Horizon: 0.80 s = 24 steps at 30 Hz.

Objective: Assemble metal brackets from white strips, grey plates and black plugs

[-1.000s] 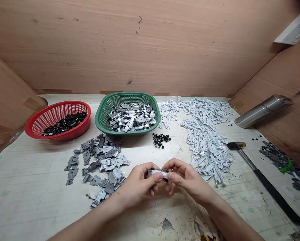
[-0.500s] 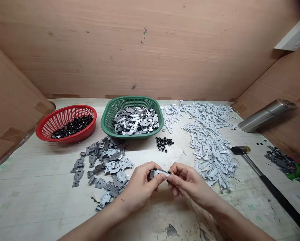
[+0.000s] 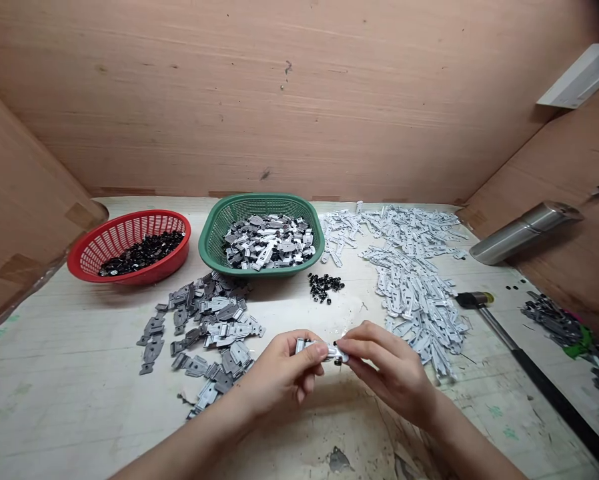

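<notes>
Near the front middle, my left hand (image 3: 295, 368) is closed on a flat grey-and-white toy car chassis (image 3: 333, 352), thumb on top. Small black wheels (image 3: 337, 361) stick out at its right end. The thumb and fingers of my right hand (image 3: 392, 365) pinch that same end; the fingertips partly hide it. Beyond the hands lies a small heap of black wheel pieces (image 3: 325, 287). To the left are loose grey chassis plates (image 3: 229, 327), and to the right spreads a large pile of white chassis pieces (image 3: 419, 293).
A red basket (image 3: 79, 263) of small black parts stands at the left. Next to it, a green basket (image 3: 210, 257) holds grey-and-white assembled pieces. At right lie a hammer (image 3: 529, 363), a metal cylinder (image 3: 524, 233) and dark parts (image 3: 554, 320). Cardboard walls (image 3: 279, 100) enclose the table.
The chassis has turned slightly in my left hand, showing its wheeled end. My right hand's fingers have straightened and shifted over that end. The view has moved slightly.
</notes>
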{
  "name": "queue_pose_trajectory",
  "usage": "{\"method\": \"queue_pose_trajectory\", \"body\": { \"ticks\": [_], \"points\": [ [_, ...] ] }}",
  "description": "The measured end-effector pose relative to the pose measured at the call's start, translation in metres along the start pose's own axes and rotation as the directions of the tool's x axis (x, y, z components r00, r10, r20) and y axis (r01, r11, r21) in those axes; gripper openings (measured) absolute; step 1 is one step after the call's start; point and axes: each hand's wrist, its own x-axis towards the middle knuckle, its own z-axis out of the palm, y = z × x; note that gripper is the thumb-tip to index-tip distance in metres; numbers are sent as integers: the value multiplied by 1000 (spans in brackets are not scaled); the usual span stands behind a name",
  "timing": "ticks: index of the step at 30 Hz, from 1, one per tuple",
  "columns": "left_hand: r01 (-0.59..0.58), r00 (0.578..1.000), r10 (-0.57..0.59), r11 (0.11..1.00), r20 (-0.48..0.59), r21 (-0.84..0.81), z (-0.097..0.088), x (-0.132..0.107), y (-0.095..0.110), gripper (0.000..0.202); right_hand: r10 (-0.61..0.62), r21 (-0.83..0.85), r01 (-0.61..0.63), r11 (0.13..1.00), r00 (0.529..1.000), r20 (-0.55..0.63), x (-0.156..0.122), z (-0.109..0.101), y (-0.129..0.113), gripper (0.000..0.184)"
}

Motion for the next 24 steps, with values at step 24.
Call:
{"method": "queue_pose_trajectory", "body": {
  "ticks": [24],
  "points": [
    [288, 903, 351, -61, -249, 956, -65, -17, 43, 18, 119, -428, -144, 892, 989, -85, 148, -4, 22, 8]
  ]
}}
